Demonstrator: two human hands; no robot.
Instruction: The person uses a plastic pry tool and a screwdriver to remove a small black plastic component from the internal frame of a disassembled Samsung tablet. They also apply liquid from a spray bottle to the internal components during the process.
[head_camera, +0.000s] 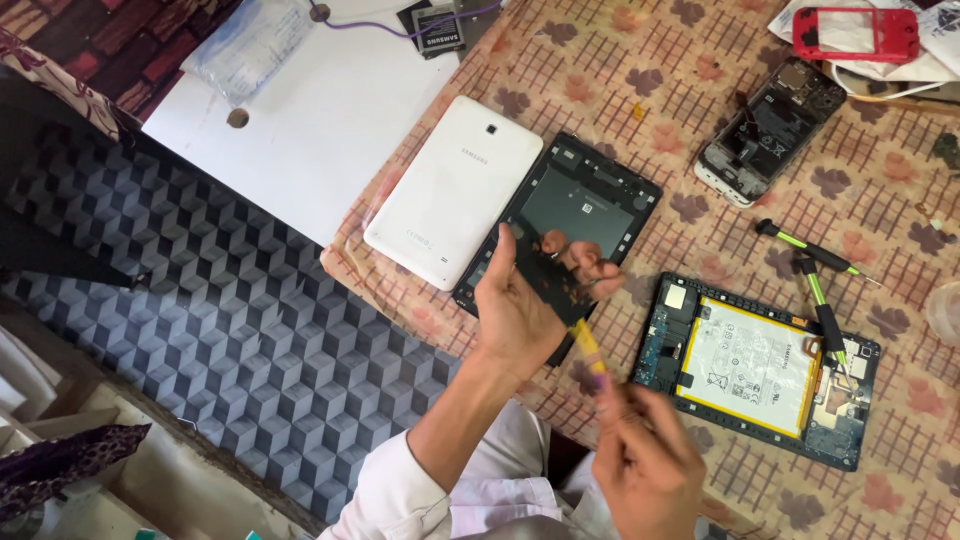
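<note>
Head view: over a leaf-patterned tablecloth (700, 130), a tablet's white back cover (452, 190) lies removed beside its opened chassis (765, 370), battery still fitted, while the left hand (520, 315) grips a dark panel (550, 270) and the right hand (645, 455) pinches a yellow pry tool (588, 347).

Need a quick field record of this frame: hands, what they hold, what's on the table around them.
left hand: holds a dark glossy panel tilted up over the table
right hand: grips a thin yellow tool, tip at the panel's lower edge
under panel: black tablet frame, opened
left of frame: white back cover, camera hole up
right of hands: open tablet with battery exposed
screwdrivers: two, green and black
far right: opened phone; red phone frame
surface: patterned tablecloth
</note>
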